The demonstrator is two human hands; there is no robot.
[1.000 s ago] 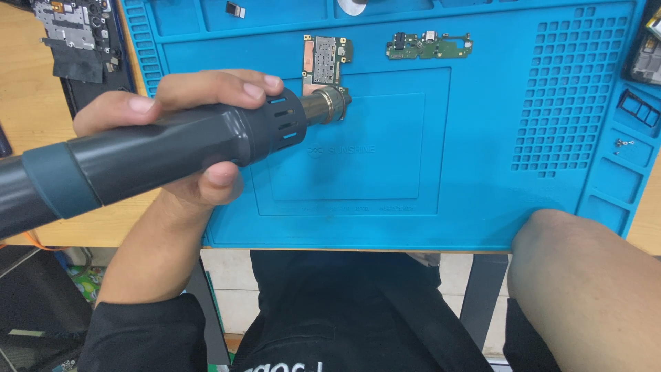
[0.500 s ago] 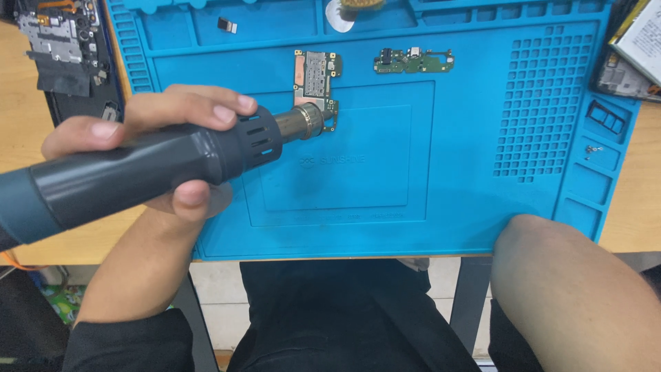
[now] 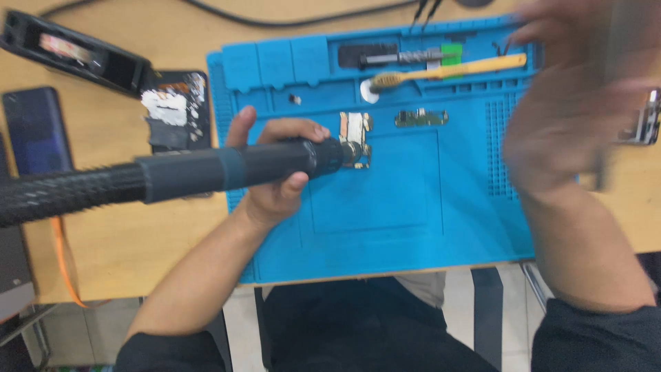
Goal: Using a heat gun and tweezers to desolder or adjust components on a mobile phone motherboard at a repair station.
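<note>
Gripping a dark hot-air gun [image 3: 227, 171] over a circuit board [image 3: 355, 128].

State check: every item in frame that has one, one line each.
Left hand: gripping the dark hot-air tool.
Dark hot-air tool: held level, metal nozzle over the small board.
Small circuit board: flat on the blue work mat, under the nozzle.
Green circuit strip: flat, untouched.
Yellow-handled brush: lying in the mat's top tray.
Right hand: raised, motion-blurred; grip unclear.
</note>
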